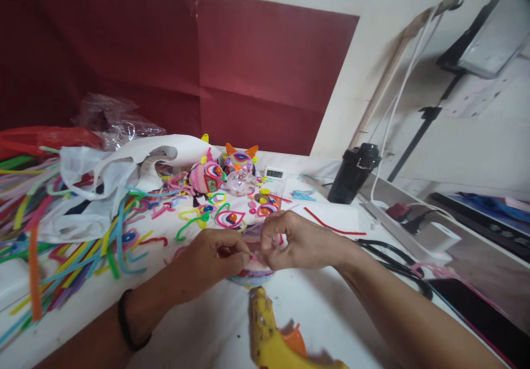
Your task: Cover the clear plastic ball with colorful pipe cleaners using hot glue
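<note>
My left hand [219,254] and my right hand [292,242] meet at the middle of the table, both with thumb and finger pinched together. Whatever small piece lies between the fingertips is hidden. Directly beneath them is a rounded craft piece [252,278] in pink and blue bands, mostly covered by the fingers. Just in front of it lies a yellow hot glue gun [265,325] with an orange trigger [295,340]. Beyond the hands are coiled pipe-cleaner eye shapes [232,219] in several colours.
Two decorated balls [207,176] stand behind, beside a clear plastic ball [240,183] and a small digital clock [274,174]. Loose pipe cleaners [78,258] heap at left. To the right are a black bottle [355,173], black-handled scissors [393,261] and a phone [476,314].
</note>
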Demonstrator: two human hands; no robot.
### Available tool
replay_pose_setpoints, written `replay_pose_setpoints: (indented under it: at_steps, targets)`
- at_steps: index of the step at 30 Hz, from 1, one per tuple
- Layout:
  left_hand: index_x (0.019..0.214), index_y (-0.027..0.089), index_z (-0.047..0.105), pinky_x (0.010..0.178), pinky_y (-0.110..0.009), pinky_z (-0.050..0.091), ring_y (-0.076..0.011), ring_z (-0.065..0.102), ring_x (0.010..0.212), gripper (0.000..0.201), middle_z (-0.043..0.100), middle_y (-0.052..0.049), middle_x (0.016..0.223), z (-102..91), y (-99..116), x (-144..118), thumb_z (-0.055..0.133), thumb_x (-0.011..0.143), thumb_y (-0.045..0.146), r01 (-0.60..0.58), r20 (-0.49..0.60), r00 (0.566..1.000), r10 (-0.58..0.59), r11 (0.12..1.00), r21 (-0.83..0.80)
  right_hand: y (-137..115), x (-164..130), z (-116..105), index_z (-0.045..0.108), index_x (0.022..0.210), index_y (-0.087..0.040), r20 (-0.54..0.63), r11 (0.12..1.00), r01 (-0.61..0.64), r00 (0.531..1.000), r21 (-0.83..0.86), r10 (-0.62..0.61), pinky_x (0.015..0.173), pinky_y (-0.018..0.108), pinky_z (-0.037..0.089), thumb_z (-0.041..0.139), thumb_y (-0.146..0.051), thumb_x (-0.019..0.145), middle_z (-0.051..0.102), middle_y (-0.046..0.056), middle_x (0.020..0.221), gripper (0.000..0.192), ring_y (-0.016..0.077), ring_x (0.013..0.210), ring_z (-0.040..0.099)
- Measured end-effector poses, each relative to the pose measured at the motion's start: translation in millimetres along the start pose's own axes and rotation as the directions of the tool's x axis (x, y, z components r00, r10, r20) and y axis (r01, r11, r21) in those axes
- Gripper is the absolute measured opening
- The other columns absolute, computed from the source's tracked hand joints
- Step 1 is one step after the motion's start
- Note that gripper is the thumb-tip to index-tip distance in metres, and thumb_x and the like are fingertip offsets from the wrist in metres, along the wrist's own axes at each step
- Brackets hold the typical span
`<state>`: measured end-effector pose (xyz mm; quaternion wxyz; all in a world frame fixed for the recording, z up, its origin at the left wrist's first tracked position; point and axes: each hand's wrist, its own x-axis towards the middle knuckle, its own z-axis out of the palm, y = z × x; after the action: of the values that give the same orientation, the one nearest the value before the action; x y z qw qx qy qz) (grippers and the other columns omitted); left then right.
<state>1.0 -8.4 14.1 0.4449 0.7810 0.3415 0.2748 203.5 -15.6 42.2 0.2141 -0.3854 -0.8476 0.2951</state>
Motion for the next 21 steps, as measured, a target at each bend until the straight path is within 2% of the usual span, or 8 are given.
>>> replay_pose_setpoints:
  at_steps: [5, 11, 16, 21]
  targets:
    - [0.061, 0.016, 0.057, 0.054, -0.023, 0.031, -0.0102, 0.041, 0.057, 0.013, 0.049, 0.005, 0.059, 1.1, -1.9, -0.9, 0.052, 0.072, 0.021, -0.022, -0.017, 1.0, 0.023, 0.999, 0.026, -5.4, 0.7, 2.9, 0.06, 0.056, -0.014, -0.002, 1.0, 0.009, 1.0, 0.008, -0.009, 0.054, 0.019, 0.039, 0.061, -0.008, 0.063, 0.055, -0.004, 0.059, 0.009, 0.0094, 0.057, 0.049]
    - [0.059, 0.016, 0.053, 0.053, -0.023, 0.029, -0.0104, 0.038, 0.057, 0.016, 0.045, 0.005, 0.059, 1.6, 2.5, -2.2, 0.05, 0.073, 0.023, 0.002, -0.027, 1.0, 0.0, 0.999, 0.046, -6.3, 0.4, 2.6, 0.059, 0.055, -0.014, -0.022, 0.998, 0.037, 0.999, 0.041, -0.036, 0.055, 0.02, 0.039, 0.06, -0.006, 0.063, 0.055, -0.004, 0.058, 0.011, 0.0094, 0.057, 0.049]
    - [0.059, 0.017, 0.05, 0.054, -0.024, 0.029, -0.0117, 0.038, 0.059, 0.024, 0.04, 0.004, 0.059, -2.1, 7.3, -2.4, 0.049, 0.077, 0.032, 0.036, 0.024, 0.999, -0.036, 0.999, 0.029, -2.2, 0.2, -0.9, 0.062, 0.06, -0.014, -0.01, 0.994, 0.014, 1.0, 0.112, -0.013, 0.056, 0.02, 0.039, 0.059, -0.006, 0.064, 0.055, -0.004, 0.06, 0.009, 0.0091, 0.058, 0.048]
    - [0.061, 0.017, 0.053, 0.055, -0.024, 0.031, -0.0116, 0.04, 0.059, 0.019, 0.044, 0.004, 0.06, -3.2, 6.8, -3.1, 0.052, 0.075, 0.03, 0.032, 0.038, 0.999, -0.031, 0.999, -0.03, 0.1, -1.2, -2.1, 0.063, 0.063, -0.014, -0.002, 0.994, -0.01, 1.0, 0.108, 0.01, 0.058, 0.02, 0.041, 0.061, -0.009, 0.065, 0.057, -0.004, 0.062, 0.006, 0.0098, 0.059, 0.05]
